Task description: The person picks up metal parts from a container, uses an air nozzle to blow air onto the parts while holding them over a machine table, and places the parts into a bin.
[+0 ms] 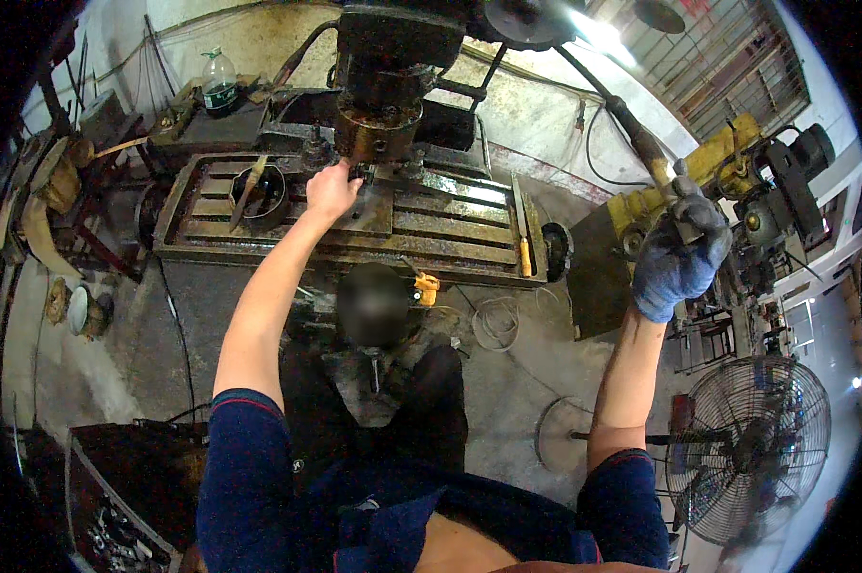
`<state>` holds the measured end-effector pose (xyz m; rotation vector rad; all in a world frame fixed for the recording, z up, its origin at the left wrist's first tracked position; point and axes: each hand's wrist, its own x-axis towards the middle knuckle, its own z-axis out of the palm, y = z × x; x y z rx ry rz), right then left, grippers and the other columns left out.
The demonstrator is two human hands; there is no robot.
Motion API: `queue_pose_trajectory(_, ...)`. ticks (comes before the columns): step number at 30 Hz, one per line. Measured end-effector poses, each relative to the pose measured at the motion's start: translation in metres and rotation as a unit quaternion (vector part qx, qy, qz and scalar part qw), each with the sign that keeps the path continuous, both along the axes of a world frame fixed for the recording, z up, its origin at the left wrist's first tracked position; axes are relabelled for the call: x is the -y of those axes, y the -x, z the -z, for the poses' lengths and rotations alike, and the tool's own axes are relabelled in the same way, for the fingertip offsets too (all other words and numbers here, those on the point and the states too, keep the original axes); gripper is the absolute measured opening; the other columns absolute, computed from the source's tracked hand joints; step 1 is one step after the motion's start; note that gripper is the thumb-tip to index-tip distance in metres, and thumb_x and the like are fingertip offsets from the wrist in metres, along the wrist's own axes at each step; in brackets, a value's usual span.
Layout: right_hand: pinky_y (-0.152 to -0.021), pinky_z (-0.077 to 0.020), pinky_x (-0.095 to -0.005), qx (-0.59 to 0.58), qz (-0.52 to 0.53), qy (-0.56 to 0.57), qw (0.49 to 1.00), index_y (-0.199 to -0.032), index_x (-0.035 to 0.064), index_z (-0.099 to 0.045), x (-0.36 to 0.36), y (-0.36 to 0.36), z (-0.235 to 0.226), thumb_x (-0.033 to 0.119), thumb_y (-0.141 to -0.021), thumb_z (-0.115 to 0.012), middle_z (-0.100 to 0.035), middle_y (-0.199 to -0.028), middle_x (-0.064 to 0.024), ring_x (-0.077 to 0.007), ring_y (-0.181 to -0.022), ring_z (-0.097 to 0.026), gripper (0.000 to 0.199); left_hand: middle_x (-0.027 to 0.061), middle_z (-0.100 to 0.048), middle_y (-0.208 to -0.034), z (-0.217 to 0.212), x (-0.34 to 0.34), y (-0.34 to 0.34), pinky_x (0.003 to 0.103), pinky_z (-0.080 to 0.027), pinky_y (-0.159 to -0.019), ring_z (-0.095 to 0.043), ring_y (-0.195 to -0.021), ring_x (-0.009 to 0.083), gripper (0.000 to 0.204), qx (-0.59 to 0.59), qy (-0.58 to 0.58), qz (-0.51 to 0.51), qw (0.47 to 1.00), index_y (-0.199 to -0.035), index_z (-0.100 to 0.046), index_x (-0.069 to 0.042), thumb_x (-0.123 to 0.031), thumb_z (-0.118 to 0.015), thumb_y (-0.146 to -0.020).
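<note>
Right hand (679, 253), in a blue glove, clenched round the feed lever (641, 143) of the drill press (383, 67), up and to the right. Left hand (331, 189) bare, fingers closed on a small workpiece (359, 174) under the spindle, resting on the rusty slotted table (450, 220). Far left behind: clear plastic bottle (220, 84) with green label band. Orange-yellow tag (426, 285) hanging below table edge.

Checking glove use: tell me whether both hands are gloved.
No. Only the right hand wears a blue glove on the feed handle; the left hand is bare.
</note>
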<state>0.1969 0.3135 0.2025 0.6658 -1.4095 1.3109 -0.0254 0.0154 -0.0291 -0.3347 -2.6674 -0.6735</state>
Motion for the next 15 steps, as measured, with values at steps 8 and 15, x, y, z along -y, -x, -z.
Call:
queue_pose_trajectory(8, -0.095, -0.0307, -0.0525, -0.027, -0.003, 0.017, 0.999, -0.070, 0.0057, -0.050, 0.011, 0.005, 0.016, 0.035, -0.086, -0.046, -0.053, -0.072, -0.0077, -0.0278, -0.086, -0.053, 0.034, 0.0151, -0.061, -0.087, -0.017, 0.074, -0.056, 0.043, -0.047, -0.067, -0.058, -0.078, 0.0341, 0.024, -0.046, -0.087, 0.110, 0.989, -0.096, -0.058, -0.007, -0.007, -0.052, -0.073)
queue_pose_trajectory(15, -0.094, -0.0331, -0.0475, -0.012, 0.011, 0.070, 0.997, -0.072, 0.0042, -0.051, 0.009, 0.004, 0.017, 0.037, -0.085, -0.048, -0.055, -0.074, -0.0104, -0.0290, -0.087, -0.054, 0.035, 0.0144, -0.059, -0.091, -0.036, 0.160, -0.091, 0.045, -0.047, -0.067, -0.058, -0.079, 0.0360, 0.042, -0.104, 0.032, -0.078, 0.991, -0.114, -0.048, -0.011, -0.022, -0.060, -0.075)
